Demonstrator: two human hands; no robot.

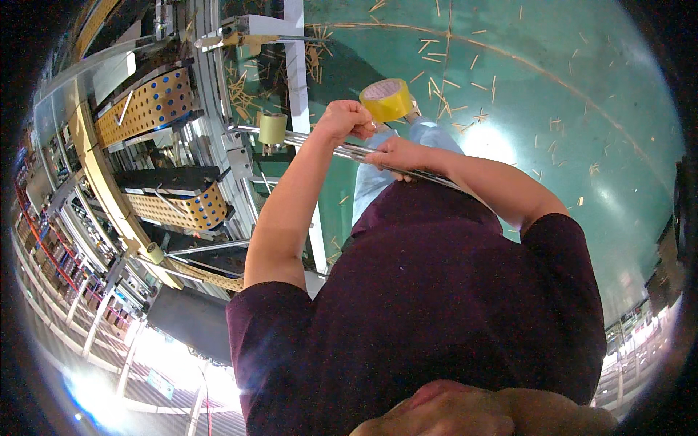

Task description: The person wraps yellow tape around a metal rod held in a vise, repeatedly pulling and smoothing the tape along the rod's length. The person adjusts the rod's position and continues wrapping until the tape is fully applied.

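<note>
My left hand (pixel 347 122) is closed, its thumb and fingertips pinched together just above some thin shiny metal bars. A roll of yellow tape (pixel 392 105) sits right beside its knuckles, with the pale core facing up. What the fingertips pinch is too small to make out. My right hand (pixel 398 155) is wrapped round the thin metal bars (pixel 352 150), which run from the machine side at the left across to my waist. Part of the bars is hidden under the right hand and forearm.
A paler tape roll (pixel 273 128) stands at the left end of the bars. Machinery with perforated tan belts (pixel 145 105) and a white rail (pixel 297 73) fills the left. Thin wooden sticks (pixel 440 94) lie scattered on the green floor (pixel 552 94).
</note>
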